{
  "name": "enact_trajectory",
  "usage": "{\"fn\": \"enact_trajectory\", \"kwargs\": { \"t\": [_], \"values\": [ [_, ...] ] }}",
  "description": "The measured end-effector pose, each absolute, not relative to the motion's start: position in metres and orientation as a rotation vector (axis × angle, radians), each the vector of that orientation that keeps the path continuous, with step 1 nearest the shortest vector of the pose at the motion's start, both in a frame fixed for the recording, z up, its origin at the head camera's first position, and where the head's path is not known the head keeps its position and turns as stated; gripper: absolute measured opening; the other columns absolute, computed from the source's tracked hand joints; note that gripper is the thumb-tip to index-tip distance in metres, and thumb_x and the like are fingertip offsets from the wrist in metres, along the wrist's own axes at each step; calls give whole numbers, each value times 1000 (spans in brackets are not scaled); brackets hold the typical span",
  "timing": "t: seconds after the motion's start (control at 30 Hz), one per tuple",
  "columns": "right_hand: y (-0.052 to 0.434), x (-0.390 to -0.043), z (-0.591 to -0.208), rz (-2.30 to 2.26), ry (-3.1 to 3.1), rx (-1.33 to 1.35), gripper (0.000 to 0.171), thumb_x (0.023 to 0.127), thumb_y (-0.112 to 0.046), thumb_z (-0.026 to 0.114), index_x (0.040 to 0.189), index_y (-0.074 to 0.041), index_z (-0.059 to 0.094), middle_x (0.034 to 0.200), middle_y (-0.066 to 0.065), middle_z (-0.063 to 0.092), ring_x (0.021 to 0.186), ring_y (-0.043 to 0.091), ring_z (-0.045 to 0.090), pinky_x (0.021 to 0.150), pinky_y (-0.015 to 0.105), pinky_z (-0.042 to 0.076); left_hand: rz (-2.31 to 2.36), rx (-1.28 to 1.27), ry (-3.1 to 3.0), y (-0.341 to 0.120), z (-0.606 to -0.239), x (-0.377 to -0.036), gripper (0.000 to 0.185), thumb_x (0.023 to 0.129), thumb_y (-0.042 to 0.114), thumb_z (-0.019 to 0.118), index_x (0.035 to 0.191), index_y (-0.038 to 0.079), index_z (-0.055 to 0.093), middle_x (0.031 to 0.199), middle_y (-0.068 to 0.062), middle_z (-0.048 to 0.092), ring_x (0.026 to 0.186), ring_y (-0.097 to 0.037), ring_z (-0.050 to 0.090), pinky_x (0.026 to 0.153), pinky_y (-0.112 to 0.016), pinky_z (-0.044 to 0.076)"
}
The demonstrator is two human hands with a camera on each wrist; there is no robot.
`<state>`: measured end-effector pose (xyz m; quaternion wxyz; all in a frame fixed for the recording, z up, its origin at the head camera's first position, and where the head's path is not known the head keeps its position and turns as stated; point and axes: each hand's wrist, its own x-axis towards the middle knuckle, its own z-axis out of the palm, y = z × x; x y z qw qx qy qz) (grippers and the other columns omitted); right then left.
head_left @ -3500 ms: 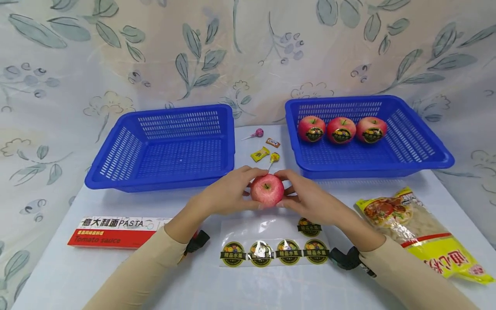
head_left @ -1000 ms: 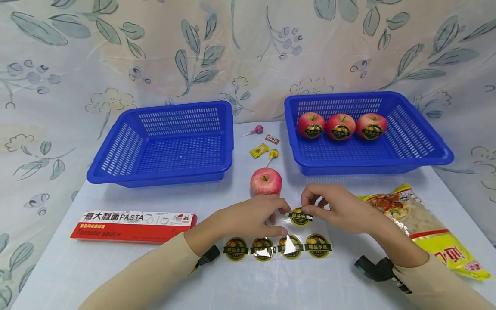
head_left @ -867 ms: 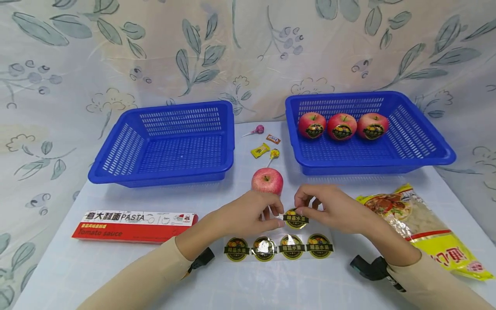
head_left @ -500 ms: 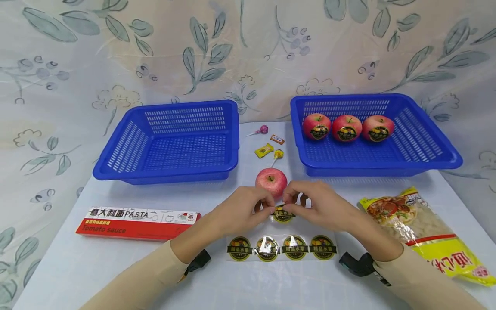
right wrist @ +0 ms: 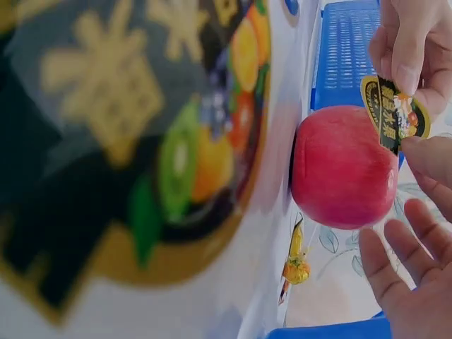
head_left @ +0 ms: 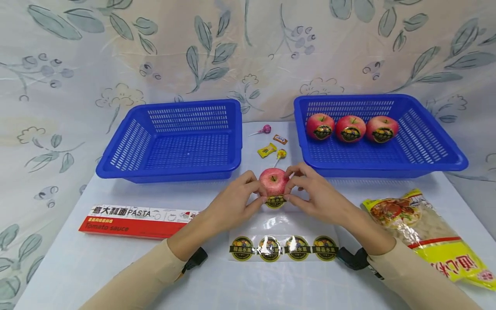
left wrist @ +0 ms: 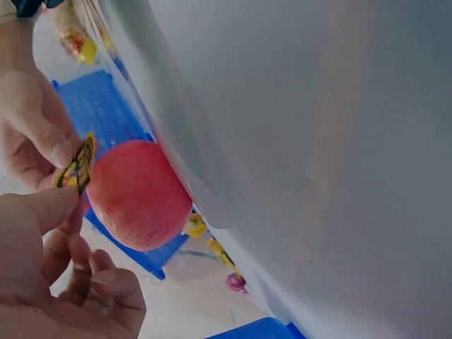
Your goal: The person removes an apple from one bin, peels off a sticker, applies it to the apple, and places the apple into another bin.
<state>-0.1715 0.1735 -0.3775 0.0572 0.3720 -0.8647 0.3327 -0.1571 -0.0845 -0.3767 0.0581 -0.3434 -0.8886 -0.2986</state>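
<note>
Between both hands, a round black-and-gold sticker (head_left: 275, 201) is pinched at its left and right ends, right at the near side of a red apple (head_left: 273, 180). My left hand (head_left: 236, 202) holds one end between thumb and forefinger, while my right hand (head_left: 317, 193) pinches the other. In the right wrist view the sticker (right wrist: 390, 113) stands against or just in front of the apple (right wrist: 342, 169); whether it sticks there I cannot tell. Below the hands lies a clear sticker sheet (head_left: 271, 226), with several stickers along its near row.
A bare blue basket (head_left: 186, 172) stands back left; another blue basket (head_left: 387, 170) at right holds three stickered apples (head_left: 350, 128). Two lollipops (head_left: 281, 153) and two wrapped candies (head_left: 267, 150) lie between them. A pasta box (head_left: 135, 221) lies left, a pasta bag (head_left: 426, 237) right.
The apple was set down behind the sheet. The far-row sticker came off the sheet, the left hand took its other end, and both hands moved it forward to the apple.
</note>
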Motion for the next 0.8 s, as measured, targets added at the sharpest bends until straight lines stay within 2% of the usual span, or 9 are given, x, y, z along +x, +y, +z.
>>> {"fn": "enact_trajectory", "kwargs": {
  "t": [0.17, 0.27, 0.37, 0.47, 0.8],
  "values": [
    [169, -171, -377, 1018, -2665, 1111, 19, 90, -6, 75, 85, -21, 63, 144, 12, 50, 130, 32, 51, 105, 57, 45, -842, -990, -2686, -84, -376, -162, 7, 96, 17, 73, 90, 20, 70, 127, -5, 57, 103, -17, 57, 82, -30, 52],
    [168, -171, -377, 1007, -2689, 1100, 19, 90, -7, 74, 84, -21, 62, 146, 12, 51, 134, 33, 51, 107, 57, 45, -810, -991, -2703, -83, -377, -164, 8, 95, 17, 73, 88, 21, 70, 136, -9, 58, 113, -22, 59, 88, -34, 53],
    [168, -171, -377, 995, -2711, 1094, 18, 90, -7, 73, 84, -20, 62, 147, 12, 52, 133, 32, 53, 106, 55, 46, -769, -1003, -2722, -81, -378, -165, 7, 94, 18, 74, 88, 20, 71, 139, -10, 59, 123, -28, 58, 99, -39, 51],
    [169, -172, -377, 979, -2722, 1078, 18, 89, -8, 74, 84, -20, 62, 146, 11, 54, 132, 32, 54, 106, 54, 46, -743, -1014, -2726, -79, -379, -166, 6, 94, 18, 73, 89, 19, 71, 140, -10, 60, 126, -31, 58, 104, -41, 49],
    [166, -178, -380, 974, -2669, 1020, 19, 90, -11, 76, 81, -18, 61, 134, 10, 62, 125, 28, 60, 105, 48, 49, -704, -1014, -2714, -73, -377, -172, 9, 94, 18, 70, 85, 18, 69, 133, -5, 63, 116, -25, 62, 97, -36, 51]
  ]
}}
